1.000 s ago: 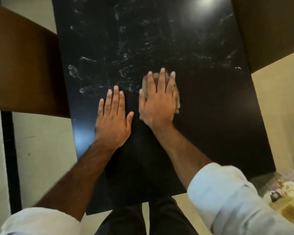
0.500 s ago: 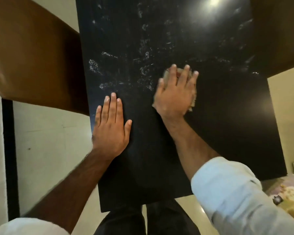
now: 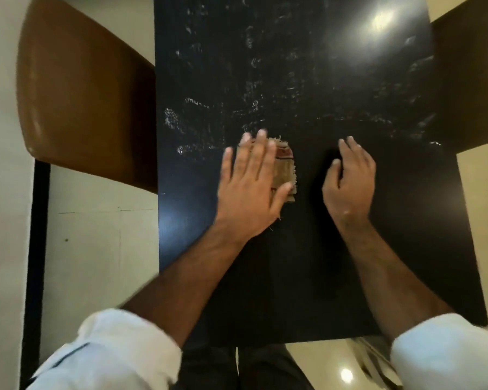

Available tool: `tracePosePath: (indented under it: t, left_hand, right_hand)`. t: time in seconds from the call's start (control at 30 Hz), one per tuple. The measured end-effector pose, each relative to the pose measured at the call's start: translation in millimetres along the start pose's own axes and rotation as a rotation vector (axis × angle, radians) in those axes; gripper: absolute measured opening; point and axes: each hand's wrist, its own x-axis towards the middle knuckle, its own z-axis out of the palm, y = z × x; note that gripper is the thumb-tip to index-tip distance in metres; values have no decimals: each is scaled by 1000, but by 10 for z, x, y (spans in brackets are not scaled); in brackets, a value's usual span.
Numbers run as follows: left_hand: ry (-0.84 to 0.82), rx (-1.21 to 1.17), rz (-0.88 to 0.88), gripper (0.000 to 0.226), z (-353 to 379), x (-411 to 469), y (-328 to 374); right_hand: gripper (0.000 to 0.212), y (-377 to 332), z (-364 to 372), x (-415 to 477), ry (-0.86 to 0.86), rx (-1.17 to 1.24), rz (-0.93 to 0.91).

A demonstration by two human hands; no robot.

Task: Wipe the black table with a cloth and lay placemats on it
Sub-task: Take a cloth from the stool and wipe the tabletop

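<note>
Brown chair seat [image 3: 88, 102] sitting at upper left, glossy, catching pale sheen along left rim. Second brown chair [image 3: 468, 80] showing at upper right edge, darker, lying in shade. Pale cream floor tiles [image 3: 96, 263] running down left side and right edge, thin joint lines crossing at centre left. Dark vertical strip [image 3: 37, 249] running down far left; nature unclear. Overhead light glaring as bright spot [image 3: 383, 18] on black worktop [image 3: 414, 220] at upper right. Smaller glint [image 3: 346, 374] shining on floor at bottom, right of centre.

Left hand [image 3: 251, 187] flat, fingers straight, right hand [image 3: 350, 181] loosely curled
</note>
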Motion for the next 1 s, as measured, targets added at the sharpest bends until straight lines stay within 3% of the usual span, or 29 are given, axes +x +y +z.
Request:
tracePosePath:
  t: [0.13, 0.3, 0.43, 0.6, 0.7, 0.83, 0.9, 1.0]
  left_hand:
    - [-46, 73, 16, 79, 268, 282, 257]
    - [-86, 53, 265, 75, 404, -325, 306]
    - [-63, 132, 56, 71, 152, -211, -414]
    - [-11, 147, -150, 73, -110, 901, -1020]
    - [43, 151, -73, 72, -27, 1241, -633]
    - [-2, 148, 170, 71, 107, 811, -238]
    - [-49, 130, 166, 71, 74, 412, -431]
    - [-89, 165, 20, 73, -75, -4, -1042]
  right_hand:
    - [46, 144, 160, 13, 37, 1, 5]
    - [47, 187, 190, 4, 76, 55, 13]
    - [47, 172, 175, -27, 52, 68, 18]
    - [48, 163, 213, 9, 39, 38, 24]
    - [46, 152, 214, 7, 36, 22, 17]
    - [45, 123, 192, -7, 38, 3, 20]
    - [45, 90, 180, -17, 31, 11, 30]
    - [44, 51, 165, -21, 34, 18, 29]
